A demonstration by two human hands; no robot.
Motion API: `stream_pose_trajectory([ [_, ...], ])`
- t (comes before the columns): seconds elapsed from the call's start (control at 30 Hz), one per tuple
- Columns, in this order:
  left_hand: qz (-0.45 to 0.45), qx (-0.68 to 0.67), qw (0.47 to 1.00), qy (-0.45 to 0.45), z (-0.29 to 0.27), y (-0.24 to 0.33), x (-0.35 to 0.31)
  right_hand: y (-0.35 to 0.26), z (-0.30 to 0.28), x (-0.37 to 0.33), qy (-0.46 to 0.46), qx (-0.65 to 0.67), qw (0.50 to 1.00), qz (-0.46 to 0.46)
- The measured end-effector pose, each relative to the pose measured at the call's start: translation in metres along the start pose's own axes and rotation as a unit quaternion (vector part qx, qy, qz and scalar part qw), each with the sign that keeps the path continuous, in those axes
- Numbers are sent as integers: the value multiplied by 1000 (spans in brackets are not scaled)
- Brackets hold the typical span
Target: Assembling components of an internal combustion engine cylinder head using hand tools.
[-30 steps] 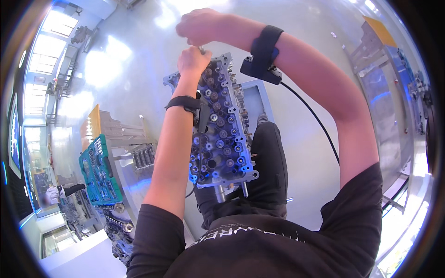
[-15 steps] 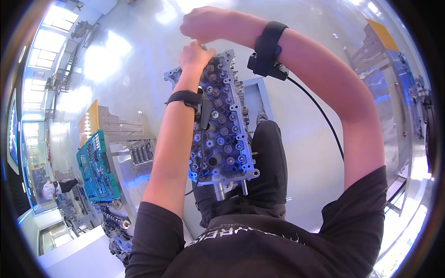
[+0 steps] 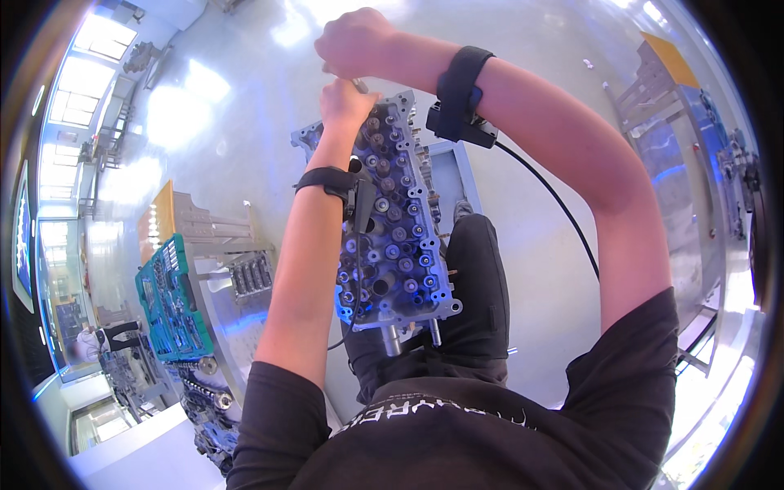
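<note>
Head view: a worker leans over one long metal cylinder head (image 3: pixel 392 220) that runs from 12 o'clock down to the picture's centre, standing in front of the worker's legs on a stand whose two round posts show at its near end. The left hand (image 3: pixel 347 102) is curled shut at the casting's far end, at about 12 o'clock; the right hand (image 3: pixel 359 42) is a closed fist just above it, touching or nearly so. A thin metal tip (image 3: pixel 359 82) shows between them, but what either fist grips cannot be told.

The casting looks heavy, rigid and hard-edged, its face crowded with valve springs and bores. By this judgement it should be taken by its thick outer flanges with both hands, not by the small parts on top.

Count: one cylinder head, two hands, two black wrist bands (image 3: pixel 461 90). At 8 o'clock, one green socket tray (image 3: pixel 167 298) sits on a side worktop (image 3: pixel 216 314).
</note>
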State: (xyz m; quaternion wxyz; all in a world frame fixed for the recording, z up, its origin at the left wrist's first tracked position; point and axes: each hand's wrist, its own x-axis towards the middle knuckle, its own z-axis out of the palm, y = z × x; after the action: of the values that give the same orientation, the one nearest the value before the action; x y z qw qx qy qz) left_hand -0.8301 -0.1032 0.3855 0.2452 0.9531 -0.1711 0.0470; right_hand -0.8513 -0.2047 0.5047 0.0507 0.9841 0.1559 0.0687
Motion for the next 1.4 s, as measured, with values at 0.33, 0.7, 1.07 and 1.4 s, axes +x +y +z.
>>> stream_pose_trajectory([
  [0.33,-4,-28,999,-21,2,-13,4,8,6,17,9,-28,992,-124],
  [0.7,4,-25,999,-30,0,-8,-1,-2,-7,-1,-19,-28,995,-89],
  [1.07,-3,17,999,-28,1,-9,2,-4,-2,-8,7,-10,1000,-14],
  [1.4,19,-36,999,-3,7,-11,4,17,-1,-3,6,-13,993,-120],
])
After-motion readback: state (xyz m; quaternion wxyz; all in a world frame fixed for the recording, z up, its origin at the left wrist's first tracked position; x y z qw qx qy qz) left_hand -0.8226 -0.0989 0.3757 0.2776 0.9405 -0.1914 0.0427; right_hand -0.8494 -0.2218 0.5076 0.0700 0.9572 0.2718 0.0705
